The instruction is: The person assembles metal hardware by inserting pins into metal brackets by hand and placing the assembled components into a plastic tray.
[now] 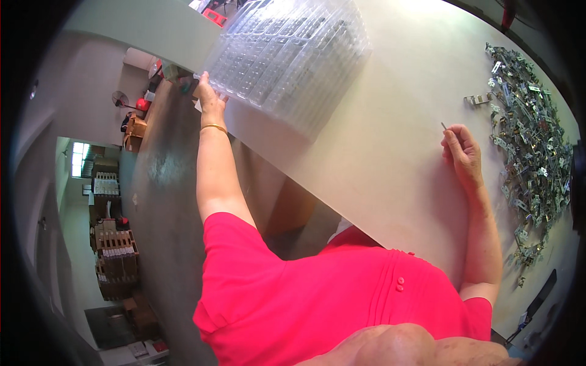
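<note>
A tall stack of clear plastic trays (287,67) with rows of moulded pockets stands at the far left of the table. My left hand (211,100) reaches out to its near left corner and grips the edge there, with some fingers hidden behind the plastic. Over the right part of the table, my right hand (463,155) is closed in a pinch. A thin grey metal piece (444,125) sticks out from its fingertips; the rest of that piece is hidden. Beyond this hand spreads a heap of small metal parts (528,140).
The pale table (390,128) has its edge running diagonally in front of me. A few metal pieces (477,99) lie apart beside the heap. Past the table's left edge are the floor, a fan (120,99), cardboard boxes (135,131) and stacked goods (116,250).
</note>
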`<state>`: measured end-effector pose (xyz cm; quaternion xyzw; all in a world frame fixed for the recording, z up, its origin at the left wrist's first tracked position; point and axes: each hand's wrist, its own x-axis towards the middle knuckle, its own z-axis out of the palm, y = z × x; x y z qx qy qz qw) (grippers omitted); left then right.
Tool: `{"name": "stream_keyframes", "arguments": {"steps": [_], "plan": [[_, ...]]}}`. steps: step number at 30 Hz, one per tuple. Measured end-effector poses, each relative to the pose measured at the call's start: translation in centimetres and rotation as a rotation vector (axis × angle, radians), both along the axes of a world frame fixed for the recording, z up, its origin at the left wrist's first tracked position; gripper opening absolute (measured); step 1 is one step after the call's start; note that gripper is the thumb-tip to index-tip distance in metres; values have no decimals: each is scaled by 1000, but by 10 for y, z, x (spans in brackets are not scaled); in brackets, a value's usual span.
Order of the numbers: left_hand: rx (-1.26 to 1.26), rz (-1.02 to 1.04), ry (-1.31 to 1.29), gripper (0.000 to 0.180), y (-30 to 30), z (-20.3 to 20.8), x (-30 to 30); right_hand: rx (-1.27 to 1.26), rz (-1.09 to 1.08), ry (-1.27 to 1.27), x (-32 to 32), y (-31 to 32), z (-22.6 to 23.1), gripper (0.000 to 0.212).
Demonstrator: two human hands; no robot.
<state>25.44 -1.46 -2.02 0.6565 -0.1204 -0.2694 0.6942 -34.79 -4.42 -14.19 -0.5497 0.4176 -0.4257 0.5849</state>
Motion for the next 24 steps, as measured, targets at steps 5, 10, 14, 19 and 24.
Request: {"name": "stream_keyframes", "arguments": {"steps": [5,10,14,19,24], "plan": [[53,-18,-75,63,-9,4,-22,6,-15,9,-3,-1,0,10],[53,-22,-91,58,-13,10,-36,-3,-9,6,-4,-3,-2,10],[21,16,-105,58,-16,9,-43,-1,-7,9,-3,-2,-1,11],[-27,41,-178,60,-29,-12,-3,4,-18,21,-3,-1,-1,11],[-34,27,-213,59,-29,-13,-13,-10,-19,26,-4,-2,-3,11]]}}
